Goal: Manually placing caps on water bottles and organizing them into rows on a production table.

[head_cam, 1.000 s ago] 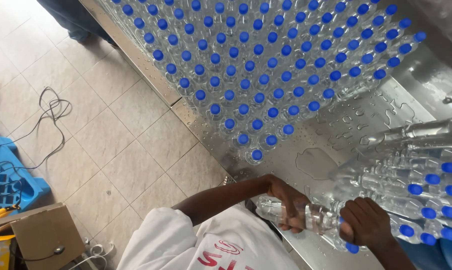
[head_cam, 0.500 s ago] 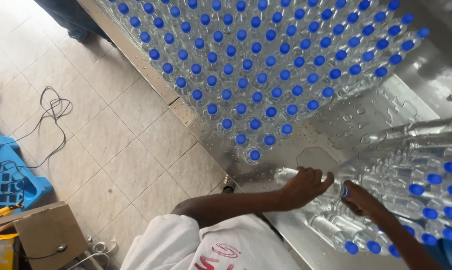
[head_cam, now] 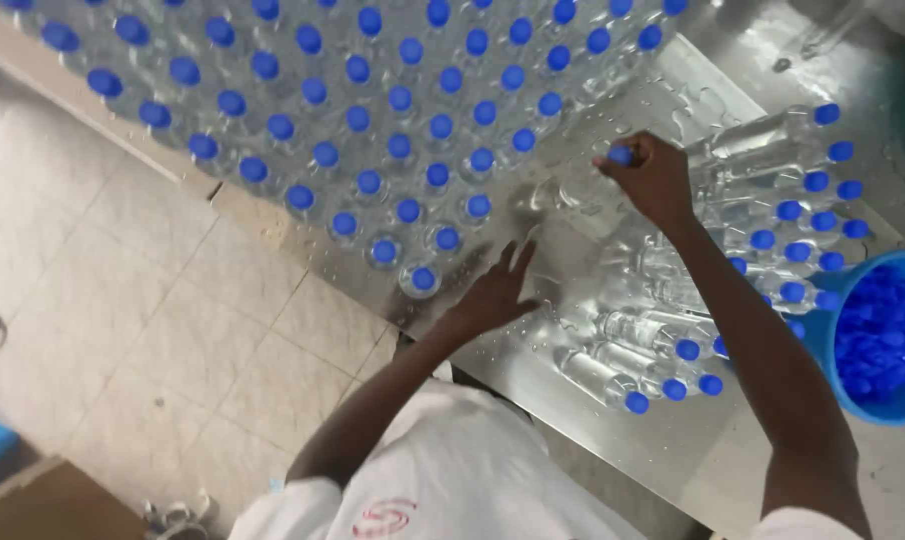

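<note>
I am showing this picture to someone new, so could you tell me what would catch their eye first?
Most striking is the big block of upright clear bottles with blue caps filling the upper left of the wet steel table. At the right lies a pile of capped bottles on their sides, beside a blue tub of loose caps. The right hand grips a bottle while the left hand rests open on the table.

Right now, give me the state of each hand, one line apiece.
Left hand: open, fingers spread, flat on the wet metal table, holding nothing.
Right hand: closed on a bottle at its blue cap.
</note>
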